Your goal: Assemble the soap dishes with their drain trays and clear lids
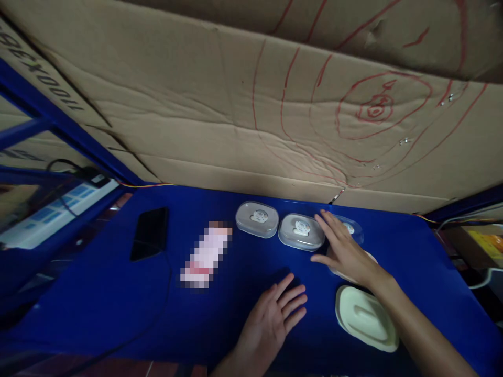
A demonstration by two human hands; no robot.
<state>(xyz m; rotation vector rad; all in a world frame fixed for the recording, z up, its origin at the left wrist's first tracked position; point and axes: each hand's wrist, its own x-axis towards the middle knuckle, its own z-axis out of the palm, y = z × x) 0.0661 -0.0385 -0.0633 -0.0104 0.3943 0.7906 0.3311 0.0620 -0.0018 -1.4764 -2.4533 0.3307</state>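
My left hand (273,317) is above the blue table (220,324), palm up with its fingers spread and nothing in it. To its right, my right hand (343,248) reaches over a pale container (375,257) that it mostly covers. Its fingertips are beside the clear-lidded oval container (301,232) with a white label; whether they touch is unclear. Another such container (257,219) sits to the left. Behind my right hand is a clear lid or container (356,229), partly hidden. A cream oval piece with a raised middle (367,318) lies nearer, beside my right forearm.
A dark phone-like object (149,234) with a cable lies on the left, near a pixelated pink item (206,255). A cardboard wall (196,104) with red drawn rings stands behind. A white power strip (58,214) is at far left, and boxes (485,243) are at far right.
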